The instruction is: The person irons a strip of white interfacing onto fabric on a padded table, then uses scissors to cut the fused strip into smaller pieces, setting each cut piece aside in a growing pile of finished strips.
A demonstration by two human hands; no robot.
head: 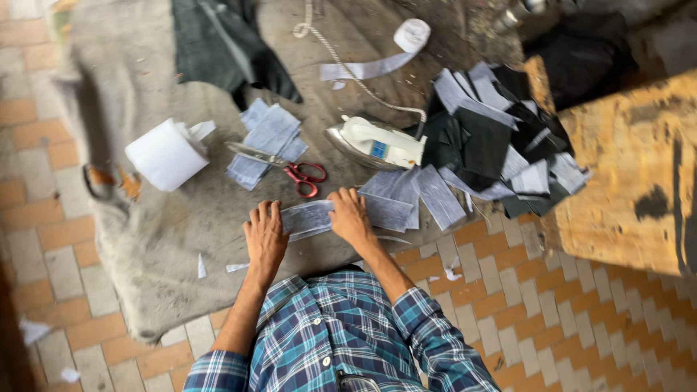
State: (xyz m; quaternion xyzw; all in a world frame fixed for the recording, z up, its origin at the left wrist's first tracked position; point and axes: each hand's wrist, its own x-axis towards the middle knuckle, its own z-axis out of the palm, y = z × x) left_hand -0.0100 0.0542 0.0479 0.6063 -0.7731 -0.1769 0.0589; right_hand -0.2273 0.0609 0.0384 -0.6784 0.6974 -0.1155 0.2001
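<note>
Head view shows both hands pressed flat, fingers spread, on a grey fabric strip (312, 218) that lies on the grey cloth (181, 232) covering the floor, just in front of the person's checked shirt. The left hand (265, 236) pins the strip's near end; the right hand (351, 216) holds down the other end, where it meets a small stack of similar grey pieces (417, 196). An electric iron (377, 141) sits tipped just beyond the right hand, its cord trailing away; if its plate is hot, a reach toward the stack could brush it. Red-handled scissors (294, 170) lie near the left fingertips, blades pointing away, and a careless slide could nick a finger. The strip may also crease if either palm shifts unevenly.
</note>
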